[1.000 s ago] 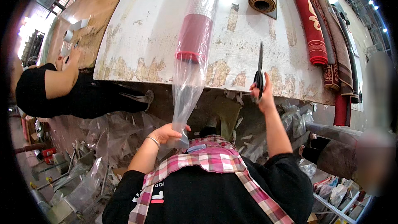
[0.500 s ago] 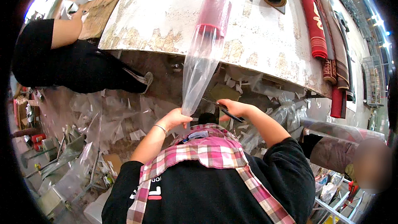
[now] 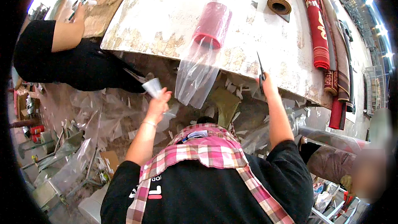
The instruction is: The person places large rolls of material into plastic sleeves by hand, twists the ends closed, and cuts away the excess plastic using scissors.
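A clear plastic sleeve [image 3: 197, 81] hangs over the front edge of the worktable, its lower end loose and flat. Inside it lies a rolled pink-red rug [image 3: 212, 23] on the tabletop. My left hand [image 3: 157, 105], left of the sleeve and apart from it, is closed with a whitish scrap of plastic film [image 3: 152, 87] sticking out at the fingers. My right hand [image 3: 268, 85] is wrapped around the handles of black scissors [image 3: 261, 76] near the table edge, blades pointing up and away.
Rolled rugs lie on the white, worn worktable [image 3: 166, 12]: a brown one [image 3: 280, 1] and several red and grey ones [image 3: 317, 29] at right. A co-worker [image 3: 62, 58] works at a wooden table on the left. Another person [image 3: 331, 155] is at right. Plastic scraps [image 3: 112, 116] litter the floor.
My left hand has left the sleeve, moving left and up with the film scrap. My right hand has carried the scissors up and right. The sleeve's gathered end has spread and looks shorter.
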Tool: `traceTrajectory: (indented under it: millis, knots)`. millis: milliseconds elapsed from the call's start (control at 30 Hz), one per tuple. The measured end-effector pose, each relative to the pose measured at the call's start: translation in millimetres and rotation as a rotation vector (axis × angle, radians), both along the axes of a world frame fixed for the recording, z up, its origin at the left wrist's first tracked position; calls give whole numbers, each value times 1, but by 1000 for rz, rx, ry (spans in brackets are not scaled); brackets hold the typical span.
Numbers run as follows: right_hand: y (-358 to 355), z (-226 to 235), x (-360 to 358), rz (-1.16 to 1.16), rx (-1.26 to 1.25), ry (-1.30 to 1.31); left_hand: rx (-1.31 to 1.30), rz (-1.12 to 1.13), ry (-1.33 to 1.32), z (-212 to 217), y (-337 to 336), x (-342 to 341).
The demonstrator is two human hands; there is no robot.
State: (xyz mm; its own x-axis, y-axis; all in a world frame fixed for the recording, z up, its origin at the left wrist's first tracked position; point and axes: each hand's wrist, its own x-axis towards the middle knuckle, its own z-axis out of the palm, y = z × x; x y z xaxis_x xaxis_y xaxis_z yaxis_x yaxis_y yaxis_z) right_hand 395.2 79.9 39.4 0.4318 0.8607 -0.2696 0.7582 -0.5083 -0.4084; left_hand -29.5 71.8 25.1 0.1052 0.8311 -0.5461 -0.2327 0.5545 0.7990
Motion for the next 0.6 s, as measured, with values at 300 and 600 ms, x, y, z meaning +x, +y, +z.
traceTrajectory:
  millis: [300, 600]
  knots:
    - [9, -28, -112, -20, 57, 923, -98, -487, 78, 6, 4, 64]
    - [-28, -12, -183, -169, -132, 1090, -79, -898, 25, 22, -2, 54]
